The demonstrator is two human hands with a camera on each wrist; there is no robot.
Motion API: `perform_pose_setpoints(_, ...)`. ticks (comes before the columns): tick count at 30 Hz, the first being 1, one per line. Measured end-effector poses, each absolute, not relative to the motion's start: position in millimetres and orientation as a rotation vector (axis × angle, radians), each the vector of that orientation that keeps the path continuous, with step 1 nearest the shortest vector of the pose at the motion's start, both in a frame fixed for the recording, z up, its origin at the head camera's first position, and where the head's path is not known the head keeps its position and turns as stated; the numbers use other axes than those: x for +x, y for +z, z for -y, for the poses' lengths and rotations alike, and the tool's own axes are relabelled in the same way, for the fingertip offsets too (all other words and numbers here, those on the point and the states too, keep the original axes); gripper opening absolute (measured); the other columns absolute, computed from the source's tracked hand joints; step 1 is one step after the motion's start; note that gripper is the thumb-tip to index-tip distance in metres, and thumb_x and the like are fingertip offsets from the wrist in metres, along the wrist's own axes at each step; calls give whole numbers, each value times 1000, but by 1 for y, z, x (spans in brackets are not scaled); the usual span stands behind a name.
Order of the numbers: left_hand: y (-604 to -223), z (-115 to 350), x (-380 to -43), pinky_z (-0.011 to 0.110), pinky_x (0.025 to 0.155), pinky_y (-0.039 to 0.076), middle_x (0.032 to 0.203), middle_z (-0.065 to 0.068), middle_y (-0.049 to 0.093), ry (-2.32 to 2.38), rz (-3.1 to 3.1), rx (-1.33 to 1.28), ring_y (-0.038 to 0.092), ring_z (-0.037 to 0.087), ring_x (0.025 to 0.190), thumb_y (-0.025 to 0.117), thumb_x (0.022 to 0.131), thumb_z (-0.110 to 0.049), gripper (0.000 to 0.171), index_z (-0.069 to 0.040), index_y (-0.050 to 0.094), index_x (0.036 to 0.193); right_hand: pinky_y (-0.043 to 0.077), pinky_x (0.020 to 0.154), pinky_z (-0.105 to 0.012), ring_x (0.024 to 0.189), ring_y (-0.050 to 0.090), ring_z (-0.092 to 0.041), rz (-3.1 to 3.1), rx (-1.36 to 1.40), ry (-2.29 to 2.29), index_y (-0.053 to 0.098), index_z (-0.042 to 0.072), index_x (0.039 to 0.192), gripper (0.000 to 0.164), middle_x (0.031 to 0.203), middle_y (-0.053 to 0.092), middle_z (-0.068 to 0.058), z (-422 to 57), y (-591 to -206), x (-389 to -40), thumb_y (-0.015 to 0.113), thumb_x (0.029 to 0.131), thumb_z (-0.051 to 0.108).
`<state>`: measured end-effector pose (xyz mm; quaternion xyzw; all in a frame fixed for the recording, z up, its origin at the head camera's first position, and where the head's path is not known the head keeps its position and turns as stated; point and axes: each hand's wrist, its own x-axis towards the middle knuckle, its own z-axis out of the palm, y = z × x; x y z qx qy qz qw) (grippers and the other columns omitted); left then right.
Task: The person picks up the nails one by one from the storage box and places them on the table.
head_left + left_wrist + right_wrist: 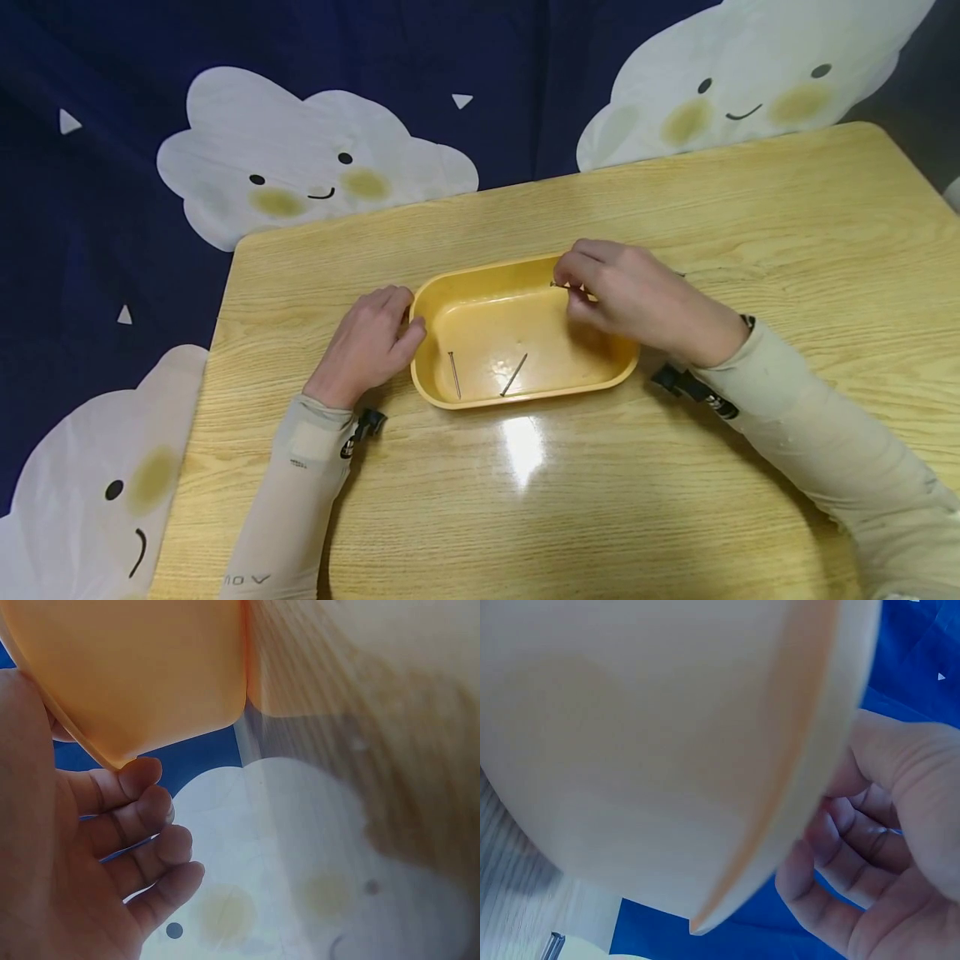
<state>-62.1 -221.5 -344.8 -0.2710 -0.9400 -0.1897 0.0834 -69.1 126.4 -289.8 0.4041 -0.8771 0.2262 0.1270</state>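
A yellow plastic tray [525, 398] with rounded corners sits on the table. Its left rim is gripped by my left hand [369, 343], thumb over the edge; the left wrist view shows the fingers [172, 845] spread along the tray's outer side. Over the tray's right end, my right hand [626, 292] pinches a nail [557, 285] between thumb and fingers. The head end of that nail pokes out to the left, and the rest is mostly hidden by the hand. Two more nails lie on the tray floor near its front: one at the left [454, 375], one slanting nearer the middle [513, 375].
The wooden table [480, 508] extends on all sides of the tray. A small dark tip [681, 274] shows on the table just behind my right wrist. Behind the table hangs a dark blue cloth [517, 83] printed with smiling clouds.
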Motion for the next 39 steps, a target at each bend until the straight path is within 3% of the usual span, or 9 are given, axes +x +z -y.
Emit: perform_pose_setpoints(39, -345, 221, -62, 38, 65, 40, 69, 4, 44, -500, 2752, -807, 45, 24, 65, 50, 94, -27, 24, -6, 53, 83, 53, 60, -34, 69, 60, -18, 2567, 1068, 622, 69, 0, 91, 14, 86, 70, -11, -141, -286, -81, 62, 80, -2)
